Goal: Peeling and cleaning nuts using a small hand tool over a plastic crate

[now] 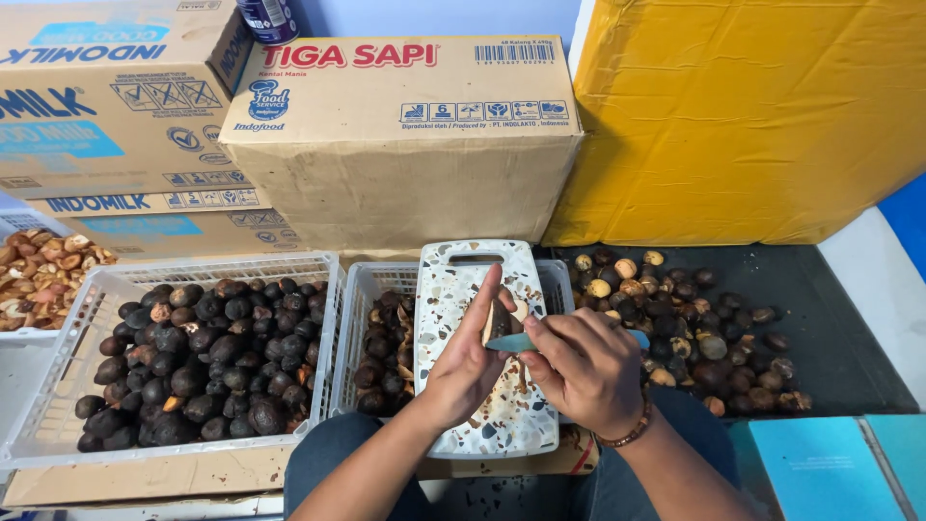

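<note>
My left hand holds a small brown nut upright against a speckled cutting board that lies across a white basket. My right hand grips a knife with a teal blade and presses it against the nut. A beaded bracelet circles my right wrist. The knife's handle is mostly hidden in my fist.
A larger white basket of dark round nuts stands at the left. A pile of loose nuts lies on a dark mat at the right. Cardboard boxes and a yellow wrapped parcel stand behind. Shell pieces fill a tray far left.
</note>
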